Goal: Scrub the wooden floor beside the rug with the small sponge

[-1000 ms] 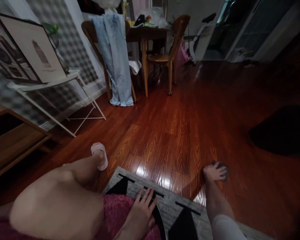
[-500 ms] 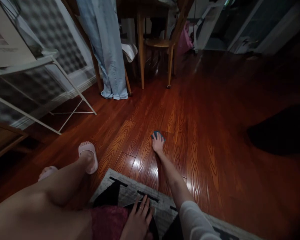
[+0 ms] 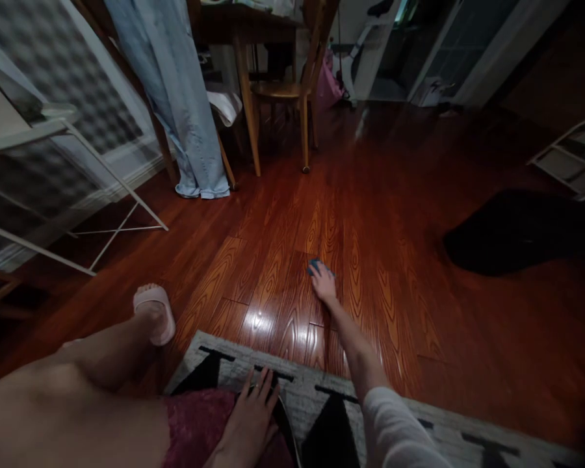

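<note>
A blue cloth (image 3: 312, 263) lies on the wood-grain floor (image 3: 268, 273), beneath the right hand (image 3: 324, 283) — fingers outstretched over it. Nearer, the left hand (image 3: 250, 413) rests open by the maroon garment (image 3: 197, 416) — patterned rug (image 3: 292, 394) beyond.

home, living/dining area. glossy wood-grain floor (image 3: 273, 260) around the right hand (image 3: 324, 283), patterned rug (image 3: 302, 396) near the left hand (image 3: 248, 416). beyond both hands: wooden table (image 3: 247, 97), wooden chair (image 3: 277, 90), jeans (image 3: 175, 97) hung over a second chair (image 3: 163, 140). left of the left hand: pale pink slipper (image 3: 149, 297) on a foot (image 3: 155, 316). well right of the right hand: white-edged shelves (image 3: 568, 156).
</note>
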`<state>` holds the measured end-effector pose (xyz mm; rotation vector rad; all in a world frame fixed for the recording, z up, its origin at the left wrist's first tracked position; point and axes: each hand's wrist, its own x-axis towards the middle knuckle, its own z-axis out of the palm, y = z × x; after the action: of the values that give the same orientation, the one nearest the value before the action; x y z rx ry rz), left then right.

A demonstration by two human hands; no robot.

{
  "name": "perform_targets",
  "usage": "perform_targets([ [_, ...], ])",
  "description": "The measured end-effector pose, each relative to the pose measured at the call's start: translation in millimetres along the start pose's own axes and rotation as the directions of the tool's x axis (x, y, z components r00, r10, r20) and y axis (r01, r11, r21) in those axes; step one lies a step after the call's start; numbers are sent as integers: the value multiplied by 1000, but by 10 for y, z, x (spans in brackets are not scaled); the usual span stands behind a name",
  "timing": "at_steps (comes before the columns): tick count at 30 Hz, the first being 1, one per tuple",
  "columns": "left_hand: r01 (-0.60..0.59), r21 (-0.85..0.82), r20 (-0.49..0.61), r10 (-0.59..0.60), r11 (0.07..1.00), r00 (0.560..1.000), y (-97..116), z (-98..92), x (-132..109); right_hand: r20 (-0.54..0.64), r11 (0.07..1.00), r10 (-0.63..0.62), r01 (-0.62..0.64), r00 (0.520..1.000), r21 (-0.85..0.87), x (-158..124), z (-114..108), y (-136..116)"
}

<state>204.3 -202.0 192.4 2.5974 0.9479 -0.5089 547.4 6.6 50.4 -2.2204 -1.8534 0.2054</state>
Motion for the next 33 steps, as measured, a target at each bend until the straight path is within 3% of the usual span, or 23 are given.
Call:
perform_targets([
  [3, 9, -22, 23, -9, 1000, 1000, 19, -121, 21, -117, 947, 315, -321, 942, -32, -326, -178, 921],
  [7, 28, -61, 81, -23, 998, 996, 67, -266, 67, -235, 827, 540, -561, 809, -32, -1067, -250, 1877],
  [9, 39, -66, 103, -32, 997, 994, 87, -325, 74, -292, 767, 609, -641, 737, -19, -1400, -242, 2113],
  [12, 48, -59, 95, -42, 997, 995, 95, -352, 69, -355, 703, 667, -712, 655, 7, -1717, -197, 2130],
  [15, 29, -40, 40, -27, 999, 999, 79, -290, 75, -375, 695, 670, -719, 640, 15, -1841, -133, 1853],
  [18, 0, -19, 2, 0, 1000, 1000, 65, -205, 105, -354, 741, 629, -672, 692, 3, -1870, -64, 1419],
  [22, -27, -17, 21, 27, 999, 999, 69, -173, 114, -261, 853, 497, -521, 828, -30, -1836, 56, 656],
  [25, -19, 5, -29, 19, 1000, 999, 71, -195, 66, -138, 954, 290, -297, 947, -35, -1764, 193, -68],
  [27, -3, 20, -49, 4, 1000, 999, 63, -205, 27, -67, 992, 122, -123, 990, -10, -1712, 301, -576],
  [30, 1, 15, -72, 0, 1000, 997, 38, -199, -13, -3, 995, -89, 89, 996, 45, -1654, 449, -1216],
  [33, 4, 25, -100, -1, 1000, 995, 5, -187, -41, 24, 970, -233, 230, 972, 84, -1609, 514, -1515],
])
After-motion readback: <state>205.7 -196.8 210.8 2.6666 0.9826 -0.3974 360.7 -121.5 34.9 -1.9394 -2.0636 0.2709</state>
